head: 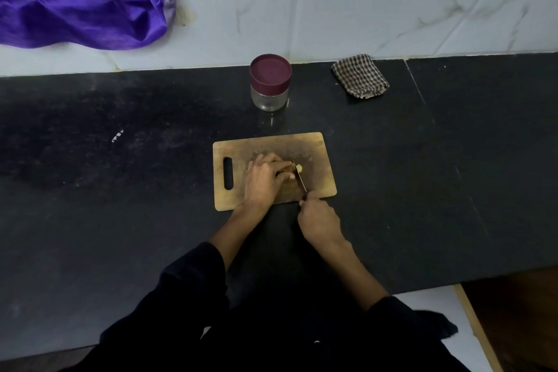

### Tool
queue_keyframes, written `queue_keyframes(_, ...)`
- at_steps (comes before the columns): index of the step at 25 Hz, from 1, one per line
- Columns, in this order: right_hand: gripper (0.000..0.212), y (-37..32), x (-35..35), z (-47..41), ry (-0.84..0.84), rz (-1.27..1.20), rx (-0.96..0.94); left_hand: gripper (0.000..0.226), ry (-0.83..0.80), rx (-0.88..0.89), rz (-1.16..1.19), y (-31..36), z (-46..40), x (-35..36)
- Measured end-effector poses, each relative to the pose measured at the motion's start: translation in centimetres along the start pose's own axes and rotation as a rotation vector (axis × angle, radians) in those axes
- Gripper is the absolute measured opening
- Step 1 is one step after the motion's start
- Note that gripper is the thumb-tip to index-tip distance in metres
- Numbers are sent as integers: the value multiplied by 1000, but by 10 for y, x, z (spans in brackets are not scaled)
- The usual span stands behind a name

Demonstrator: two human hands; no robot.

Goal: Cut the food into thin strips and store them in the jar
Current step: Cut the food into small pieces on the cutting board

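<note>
A wooden cutting board lies on the black counter. On it, my left hand holds down a piece of food, mostly hidden under the fingers. A small pale yellow bit of the food shows just right of the knife blade. My right hand grips the knife handle at the board's near edge, blade pointing away across the food. A glass jar with a maroon lid screwed on stands behind the board.
A folded checkered cloth lies at the back right of the black counter. Purple shiny fabric is heaped at the back left on the white marble surface. The counter's near edge runs close to my body.
</note>
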State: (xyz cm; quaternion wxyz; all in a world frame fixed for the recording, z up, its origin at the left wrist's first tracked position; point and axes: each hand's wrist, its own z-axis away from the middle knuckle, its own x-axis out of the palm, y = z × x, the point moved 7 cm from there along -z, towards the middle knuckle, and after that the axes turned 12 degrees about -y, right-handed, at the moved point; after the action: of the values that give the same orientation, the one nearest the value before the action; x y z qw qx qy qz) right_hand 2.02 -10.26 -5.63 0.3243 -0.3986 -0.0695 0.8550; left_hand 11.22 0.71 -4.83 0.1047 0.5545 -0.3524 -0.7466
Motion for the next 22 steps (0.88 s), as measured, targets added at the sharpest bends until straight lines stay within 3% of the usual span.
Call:
queue_keyframes(7,27,8,-22,5,54,-55,-34,31,19,27,21,-2,1,0)
queue_keyframes(12,24,-11,-16,7,51,-62,-117,31,22,32,11,-2,2,0)
queue_keyframes(22,19,-15,-17,3,72,-15,-102,33,-38,38,-74,-1,1,0)
